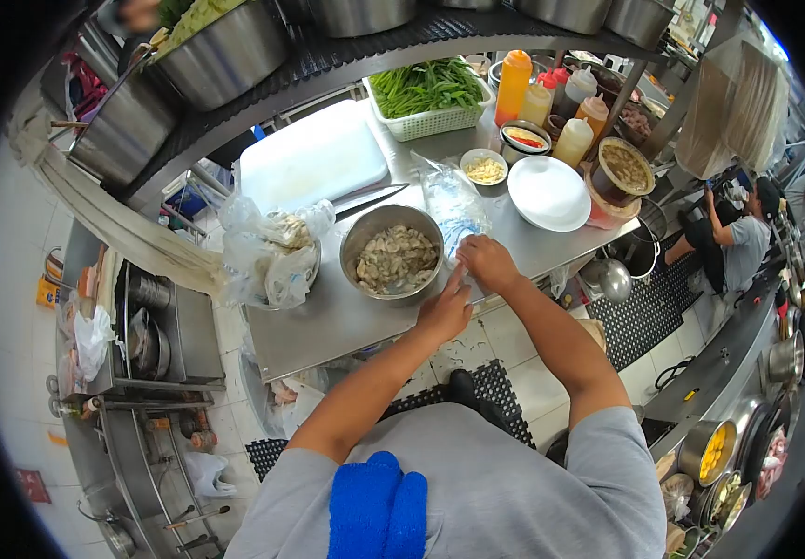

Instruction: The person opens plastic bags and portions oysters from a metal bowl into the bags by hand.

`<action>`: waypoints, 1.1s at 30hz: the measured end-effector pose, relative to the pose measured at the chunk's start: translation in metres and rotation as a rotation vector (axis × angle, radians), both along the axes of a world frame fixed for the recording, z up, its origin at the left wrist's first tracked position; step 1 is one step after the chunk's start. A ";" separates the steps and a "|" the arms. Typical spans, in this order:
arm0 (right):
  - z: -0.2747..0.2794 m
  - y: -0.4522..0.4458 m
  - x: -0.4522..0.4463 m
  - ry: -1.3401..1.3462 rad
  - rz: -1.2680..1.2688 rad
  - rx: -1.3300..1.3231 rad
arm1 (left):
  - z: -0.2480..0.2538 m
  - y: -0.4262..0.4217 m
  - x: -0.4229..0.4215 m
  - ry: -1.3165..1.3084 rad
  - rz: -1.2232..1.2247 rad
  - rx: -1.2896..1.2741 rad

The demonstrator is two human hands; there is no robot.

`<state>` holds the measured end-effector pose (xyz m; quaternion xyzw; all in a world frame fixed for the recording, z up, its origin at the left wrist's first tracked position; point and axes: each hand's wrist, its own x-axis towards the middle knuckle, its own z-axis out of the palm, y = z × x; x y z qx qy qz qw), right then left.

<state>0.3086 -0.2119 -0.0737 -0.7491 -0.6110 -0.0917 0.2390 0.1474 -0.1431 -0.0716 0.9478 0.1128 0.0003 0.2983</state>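
My right hand (488, 264) is at the near edge of the steel table, its fingers curled at the lower end of a clear plastic bag (453, 200). Just beside it is my left hand (446, 307), index finger pointing towards the right fingertips and the other fingers folded; anything between them is too small to make out. Left of both hands stands a steel bowl (348, 270) of greyish, wet pieces that look like shellfish (399, 258). Further left, clear plastic bags (267, 252) with pale contents sit on a round container.
A white cutting board (314, 158), a knife (370, 199) and a green-vegetable basket (428, 121) stand behind. To the right are a small bowl of chopped garlic (485, 170), white plates (548, 194), sauce bottles (514, 79) and a brown pot (623, 172). A shelf (356, 56) overhangs the back. A person (742, 233) sits at right.
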 end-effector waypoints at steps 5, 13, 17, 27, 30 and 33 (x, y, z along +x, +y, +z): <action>0.002 0.000 0.002 -0.057 0.010 -0.023 | 0.006 -0.001 0.015 0.123 -0.028 0.104; -0.030 0.024 0.001 0.294 -0.317 -0.171 | -0.002 -0.009 0.027 0.091 -0.095 0.333; -0.014 0.021 -0.011 0.185 -0.401 0.061 | -0.020 -0.008 0.030 -0.032 -0.118 0.394; -0.012 0.009 -0.015 0.079 -0.351 0.032 | -0.023 0.006 0.050 0.104 -0.036 0.297; -0.019 0.007 -0.012 0.273 -0.335 -0.039 | -0.026 0.012 0.062 0.220 -0.050 0.242; -0.022 -0.007 -0.005 0.545 -0.291 0.087 | -0.060 0.024 0.069 0.115 -0.266 0.302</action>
